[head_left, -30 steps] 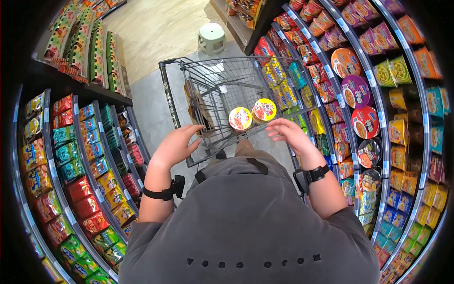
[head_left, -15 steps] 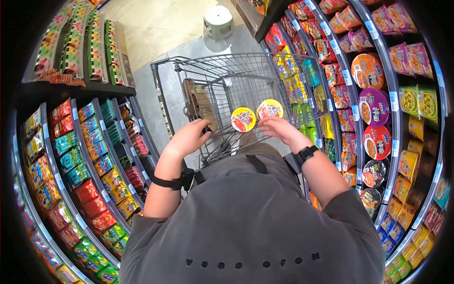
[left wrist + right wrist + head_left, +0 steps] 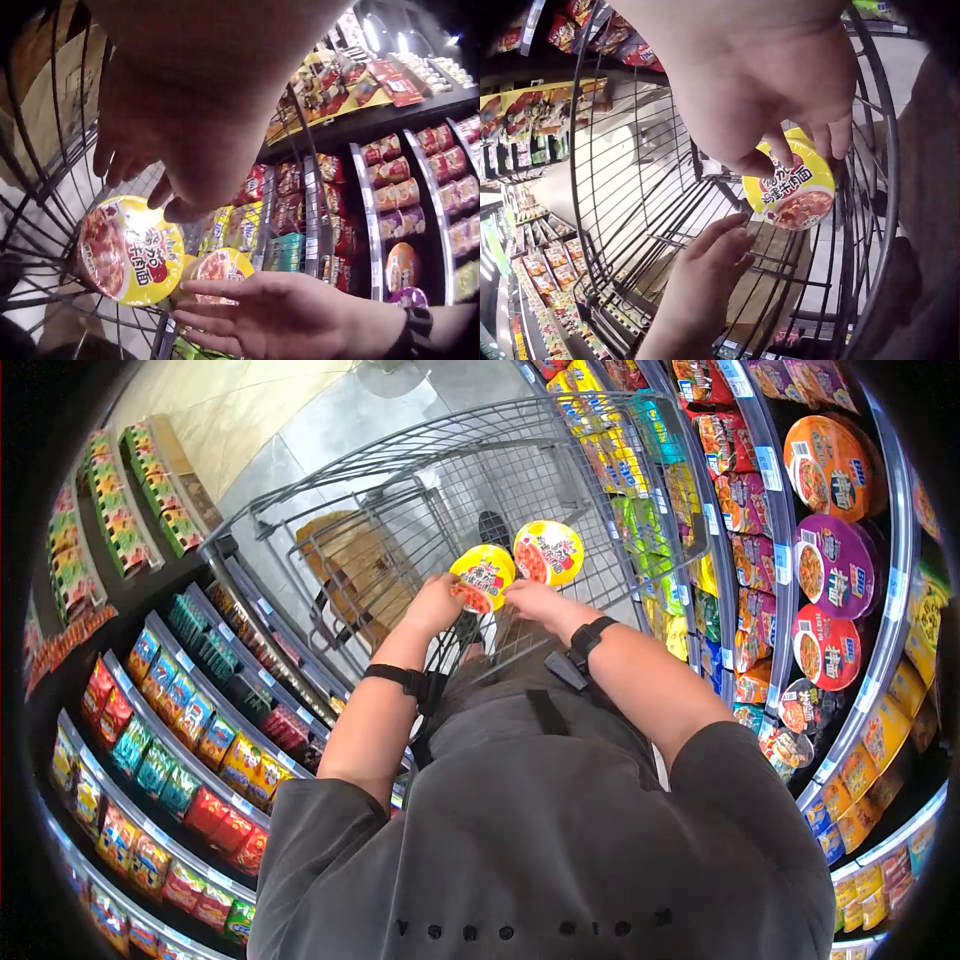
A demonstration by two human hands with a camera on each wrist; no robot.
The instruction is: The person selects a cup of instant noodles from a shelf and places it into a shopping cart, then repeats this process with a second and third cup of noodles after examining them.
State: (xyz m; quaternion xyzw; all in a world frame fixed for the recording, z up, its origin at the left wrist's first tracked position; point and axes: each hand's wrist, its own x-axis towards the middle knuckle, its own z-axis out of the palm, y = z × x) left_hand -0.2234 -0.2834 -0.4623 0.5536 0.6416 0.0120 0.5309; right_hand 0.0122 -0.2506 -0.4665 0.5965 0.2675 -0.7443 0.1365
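Two instant noodle tubs with yellow lids sit side by side in a wire shopping cart (image 3: 889, 127), at its near end. My left hand (image 3: 437, 603) is at the near-left edge of the left noodle tub (image 3: 483, 572), fingers loosely bent. In the left wrist view, its fingertips hang just over that lid. My right hand (image 3: 535, 603) is below the right noodle tub (image 3: 550, 552), its fingers extended towards the tubs. The right wrist view shows its fingers overlapping one yellow lid. The sides of the tubs are mostly hidden.
Brown cardboard (image 3: 345, 575) lies in the cart's left part. Shelves of packets stand close on both sides. Purple noodle bowls (image 3: 838, 565) and others line the right shelf. A stool (image 3: 385, 368) shows at the top edge, beyond the cart.
Both hands have moved inward and forward to the noodle tubs; the left came across from the cart's left side. The view has shifted, and the cart appears larger and turned.
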